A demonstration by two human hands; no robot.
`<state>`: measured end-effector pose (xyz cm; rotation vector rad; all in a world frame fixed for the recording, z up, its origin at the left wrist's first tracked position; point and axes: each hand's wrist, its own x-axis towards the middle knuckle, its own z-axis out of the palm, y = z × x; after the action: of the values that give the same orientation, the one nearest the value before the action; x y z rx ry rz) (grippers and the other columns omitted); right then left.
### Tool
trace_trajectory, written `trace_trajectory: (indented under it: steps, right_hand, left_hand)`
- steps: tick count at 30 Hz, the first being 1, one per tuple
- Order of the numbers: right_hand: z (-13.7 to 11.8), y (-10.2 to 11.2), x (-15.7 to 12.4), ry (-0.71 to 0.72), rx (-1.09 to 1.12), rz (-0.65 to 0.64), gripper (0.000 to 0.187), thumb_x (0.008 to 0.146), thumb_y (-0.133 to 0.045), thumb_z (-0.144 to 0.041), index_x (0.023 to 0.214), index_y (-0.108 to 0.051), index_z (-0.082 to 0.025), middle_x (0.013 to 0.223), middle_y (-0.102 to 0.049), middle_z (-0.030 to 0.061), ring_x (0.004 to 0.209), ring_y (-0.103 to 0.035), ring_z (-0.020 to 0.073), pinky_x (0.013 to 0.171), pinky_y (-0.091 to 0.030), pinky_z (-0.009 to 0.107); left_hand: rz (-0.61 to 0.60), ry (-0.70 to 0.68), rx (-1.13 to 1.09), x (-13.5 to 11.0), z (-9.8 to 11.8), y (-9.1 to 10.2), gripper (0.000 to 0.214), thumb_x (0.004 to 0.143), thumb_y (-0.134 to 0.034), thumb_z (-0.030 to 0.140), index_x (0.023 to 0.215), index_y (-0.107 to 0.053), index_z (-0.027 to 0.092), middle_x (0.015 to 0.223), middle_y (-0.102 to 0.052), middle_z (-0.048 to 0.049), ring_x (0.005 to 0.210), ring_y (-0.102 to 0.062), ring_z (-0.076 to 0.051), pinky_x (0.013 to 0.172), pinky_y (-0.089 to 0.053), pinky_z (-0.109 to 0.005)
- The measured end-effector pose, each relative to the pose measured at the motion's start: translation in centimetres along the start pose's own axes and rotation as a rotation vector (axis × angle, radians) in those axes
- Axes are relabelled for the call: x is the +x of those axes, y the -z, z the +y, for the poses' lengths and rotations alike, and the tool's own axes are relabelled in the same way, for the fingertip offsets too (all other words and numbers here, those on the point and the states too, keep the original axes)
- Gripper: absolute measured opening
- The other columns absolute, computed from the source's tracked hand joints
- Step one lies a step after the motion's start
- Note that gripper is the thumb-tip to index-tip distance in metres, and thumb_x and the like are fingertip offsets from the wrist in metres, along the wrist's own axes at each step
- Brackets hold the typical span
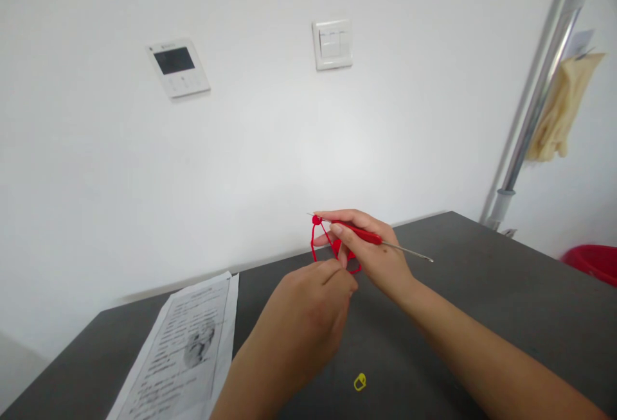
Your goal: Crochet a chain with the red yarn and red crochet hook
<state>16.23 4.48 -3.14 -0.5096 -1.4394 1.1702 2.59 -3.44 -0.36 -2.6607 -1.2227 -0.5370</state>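
From where I stand, the wall panel (179, 68) bears faint lettering above its dark screen, too small to read; the printed sheet (193, 317), matte paper set left on the desk (482, 266), reaches its back edge; its text is blurred past reading, its lower end cut off, as is the desk's front edge.

Right hand (373, 246): thumb and forefinger pinch the smooth red grip of a slim hook (364, 234), forefinger stretched out along it; bare metal shaft at each end, held above the desk near mid back edge; a small red knot sits at the left tip, red yarn (313, 240) hanging from it in strands; more red behind the fingers, form unclear.

Left hand (308, 317): fingers curled together, tips hidden; whether they pinch yarn, I cannot tell.

Yellow plastic clip (360, 381), open-loop shape, lies towards the desk's front, right of the left hand.
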Motion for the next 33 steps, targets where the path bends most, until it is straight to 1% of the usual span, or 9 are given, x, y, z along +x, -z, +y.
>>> trace_trajectory:
  steps: [4,10,15,18,23,25,28,30,33]
  right_hand:
    - [-0.3,-0.4,0.1,-0.063,0.104,-0.018,0.023,0.085,-0.073,-0.036,0.1,-0.076,-0.019,0.085,-0.078,0.0047,0.067,-0.074,0.0148,0.065,-0.061,0.028]
    - [0.1,-0.5,0.4,-0.156,0.313,-0.056,0.023,0.079,-0.079,-0.037,0.092,-0.077,-0.018,0.097,-0.08,0.0077,0.075,-0.076,0.0162,0.074,-0.063,0.031]
    - [0.4,-0.1,0.7,-0.126,0.218,-0.013,0.021,0.079,-0.079,-0.038,0.09,-0.078,-0.02,0.099,-0.081,0.0083,0.082,-0.077,0.0185,0.085,-0.06,0.034]
    - [0.3,0.1,0.8,-0.117,0.188,0.007,0.022,0.08,-0.078,-0.038,0.091,-0.078,-0.019,0.1,-0.081,0.0089,0.079,-0.077,0.018,0.081,-0.06,0.032]
    - [0.0,0.0,0.8,-0.181,0.245,-0.017,0.024,0.077,-0.08,-0.038,0.09,-0.077,-0.018,0.104,-0.08,0.0101,0.077,-0.076,0.0176,0.048,-0.055,0.018]
    - [0.0,-0.1,0.8,-0.218,0.312,-0.042,0.026,0.075,-0.082,-0.038,0.088,-0.076,-0.017,0.102,-0.08,0.0105,0.077,-0.077,0.0185,0.047,-0.057,0.019]
    - [0.1,-0.1,0.9,-0.237,0.373,-0.062,0.025,0.074,-0.084,-0.037,0.087,-0.076,-0.016,0.096,-0.081,0.0099,0.074,-0.077,0.0173,0.063,-0.065,0.026]
    - [0.1,-0.1,0.8,-0.201,0.357,-0.057,0.025,0.075,-0.083,-0.037,0.089,-0.077,-0.017,0.096,-0.081,0.0094,0.073,-0.077,0.0166,0.071,-0.066,0.028]
    - [-0.1,0.1,0.6,-0.077,0.249,-0.04,0.024,0.082,-0.078,-0.037,0.096,-0.077,-0.018,0.098,-0.081,0.0079,0.077,-0.078,0.0163,0.079,-0.065,0.031]
  left_hand:
    - [-0.158,0.08,-0.02,0.1,0.0,0.1,0.027,0.091,-0.045,0.004,0.086,-0.069,0.015,0.087,-0.072,-0.0079,0.076,-0.068,-0.023,0.069,-0.053,-0.034]
    - [-0.267,0.11,-0.037,0.6,0.2,-0.4,0.028,0.092,-0.043,0.004,0.09,-0.069,0.014,0.093,-0.073,-0.0099,0.083,-0.069,-0.024,0.076,-0.055,-0.036]
    - [-0.317,0.145,-0.016,0.6,0.1,-1.0,0.028,0.091,-0.043,0.004,0.095,-0.069,0.012,0.097,-0.073,-0.0132,0.086,-0.07,-0.025,0.08,-0.055,-0.036]
    - [-0.298,0.187,-0.027,0.6,0.0,-1.2,0.027,0.094,-0.042,0.008,0.092,-0.069,0.012,0.095,-0.073,-0.0143,0.085,-0.07,-0.026,0.079,-0.056,-0.039]
    - [-0.305,0.21,-0.032,0.8,0.1,-1.1,0.027,0.094,-0.043,0.011,0.095,-0.07,0.012,0.098,-0.074,-0.0152,0.088,-0.071,-0.028,0.081,-0.056,-0.041]
    - [-0.303,0.223,-0.055,0.7,0.2,-1.0,0.026,0.094,-0.045,0.011,0.096,-0.071,0.012,0.099,-0.075,-0.0158,0.09,-0.071,-0.029,0.082,-0.055,-0.042]
    - [-0.223,0.216,-0.205,0.3,0.2,-0.5,0.021,0.093,-0.052,0.018,0.101,-0.072,0.016,0.103,-0.076,-0.0122,0.093,-0.071,-0.028,0.083,-0.054,-0.041]
    - [-0.095,0.226,-0.368,-0.1,-0.2,0.0,0.018,0.091,-0.062,0.027,0.103,-0.073,0.022,0.099,-0.077,-0.0057,0.087,-0.07,-0.025,0.079,-0.053,-0.036]
    - [0.323,0.414,-0.564,-0.2,-1.3,0.3,0.022,0.093,-0.057,0.037,0.079,-0.068,0.023,0.071,-0.067,0.0003,0.066,-0.061,-0.018,0.063,-0.048,-0.029]
